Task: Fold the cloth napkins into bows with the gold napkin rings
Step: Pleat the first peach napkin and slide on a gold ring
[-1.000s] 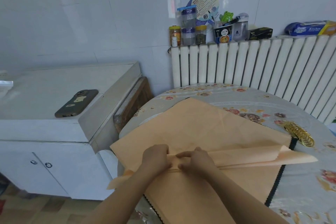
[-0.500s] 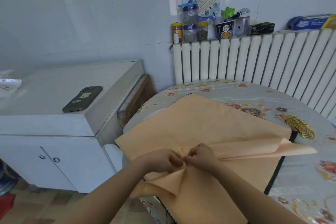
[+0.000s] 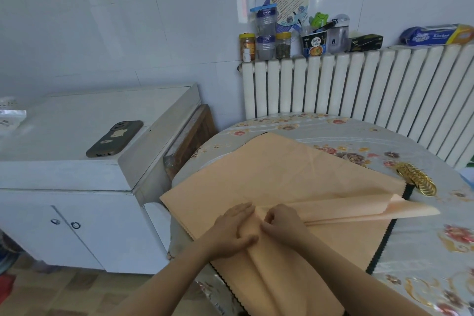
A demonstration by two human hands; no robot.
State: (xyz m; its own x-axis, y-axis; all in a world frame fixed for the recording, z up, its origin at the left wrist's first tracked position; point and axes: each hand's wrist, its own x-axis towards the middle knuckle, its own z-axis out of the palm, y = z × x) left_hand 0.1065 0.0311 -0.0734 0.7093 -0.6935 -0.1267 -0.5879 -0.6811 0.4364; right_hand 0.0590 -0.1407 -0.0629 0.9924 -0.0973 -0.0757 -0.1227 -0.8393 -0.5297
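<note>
Both my hands meet knuckle to knuckle mid-napkin (image 3: pixel 282 177): left hand (image 3: pixel 230 232) and right hand (image 3: pixel 283 223) each pinching a pleat, fingers curled tight.

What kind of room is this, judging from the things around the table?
Probably a home kitchen or dining corner: white tiled walls, a radiator with food jars on top, and a round table under a flowered cover beside a white cabinet.
</note>
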